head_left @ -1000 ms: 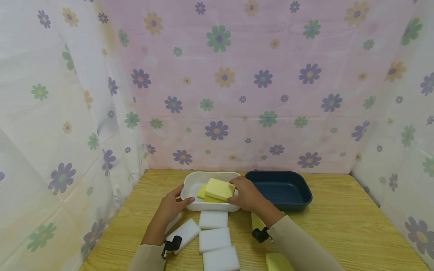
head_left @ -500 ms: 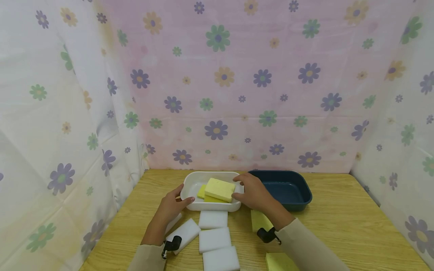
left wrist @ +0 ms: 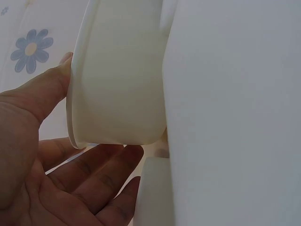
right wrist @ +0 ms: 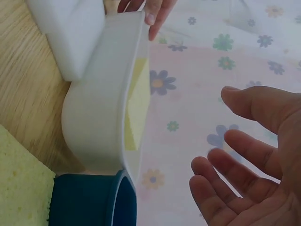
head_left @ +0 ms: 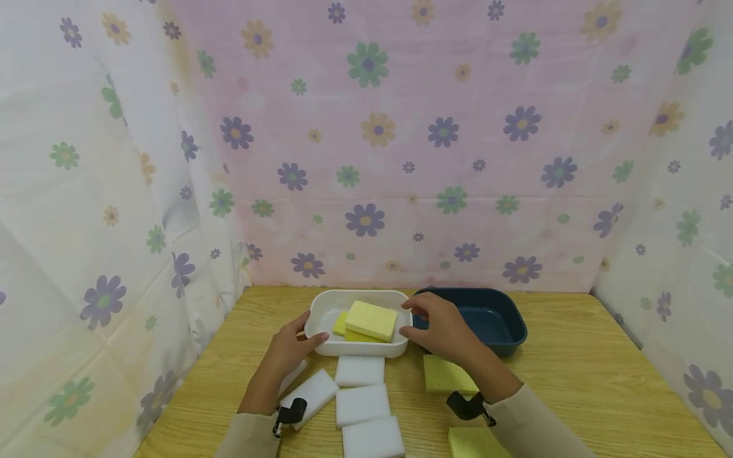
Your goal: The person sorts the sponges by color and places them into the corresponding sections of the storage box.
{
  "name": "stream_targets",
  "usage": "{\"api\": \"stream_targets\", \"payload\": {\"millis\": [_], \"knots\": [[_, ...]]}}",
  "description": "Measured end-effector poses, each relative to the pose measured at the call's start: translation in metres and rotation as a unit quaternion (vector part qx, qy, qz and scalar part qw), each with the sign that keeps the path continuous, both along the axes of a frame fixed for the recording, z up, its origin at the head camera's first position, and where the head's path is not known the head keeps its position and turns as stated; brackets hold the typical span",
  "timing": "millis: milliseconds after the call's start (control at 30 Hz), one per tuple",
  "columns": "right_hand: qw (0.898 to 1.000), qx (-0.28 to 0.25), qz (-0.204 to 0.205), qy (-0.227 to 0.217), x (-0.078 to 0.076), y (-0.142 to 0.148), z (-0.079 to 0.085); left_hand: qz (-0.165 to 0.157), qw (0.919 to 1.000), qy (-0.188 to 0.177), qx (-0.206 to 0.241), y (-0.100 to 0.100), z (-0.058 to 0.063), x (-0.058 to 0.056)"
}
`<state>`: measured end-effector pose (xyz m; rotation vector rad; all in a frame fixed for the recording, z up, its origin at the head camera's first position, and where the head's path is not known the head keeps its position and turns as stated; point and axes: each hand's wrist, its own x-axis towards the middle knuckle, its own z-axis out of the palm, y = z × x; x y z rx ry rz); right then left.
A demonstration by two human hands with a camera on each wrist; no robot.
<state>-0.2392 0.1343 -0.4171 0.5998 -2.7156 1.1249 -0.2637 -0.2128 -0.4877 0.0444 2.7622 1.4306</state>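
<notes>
My left hand (head_left: 292,346) holds the left end of a white rectangular tub (head_left: 366,349). In the left wrist view its thumb is at the rim and its fingers lie along the side wall. Inside the tub, a pale yellow sponge (head_left: 371,320) rests tilted on top of brighter yellow pieces (head_left: 340,324). My right hand (head_left: 441,324) hovers just off the tub's right end, overlapping the dark blue tub (head_left: 487,321) in the head view. The right wrist view shows this hand (right wrist: 249,169) holding nothing, fingers loosely spread.
White sponge blocks (head_left: 363,406) lie in front of the white tub, one slanted block (head_left: 312,395) near the left forearm. Two yellow sponges (head_left: 446,375) (head_left: 475,442) sit by the right forearm on the wooden table (head_left: 572,369). A flowered curtain (head_left: 424,242) hangs behind.
My right hand has let go of the pale yellow sponge and moved right, out of the white tub. The left hand has stayed where it was.
</notes>
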Motion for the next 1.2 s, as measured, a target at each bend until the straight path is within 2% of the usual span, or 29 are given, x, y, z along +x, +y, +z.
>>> {"api": "stream_targets", "payload": {"millis": [333,700,900,1200], "knots": [[0.999,-0.036,0.017,-0.005,0.03,0.033,0.0,0.004,1.0,-0.002,0.001,0.001,-0.002,-0.002],[0.997,-0.061,0.049,-0.027,0.064,0.082,-0.013,0.001,1.0,0.0,-0.003,-0.001,-0.002,-0.002],[0.99,-0.088,0.078,-0.074,0.076,0.106,-0.022,0.003,1.0,-0.001,-0.006,-0.001,-0.004,-0.003],[0.978,-0.103,0.089,-0.155,0.089,0.142,-0.046,0.006,1.0,-0.005,-0.004,0.0,-0.003,-0.005]]}}
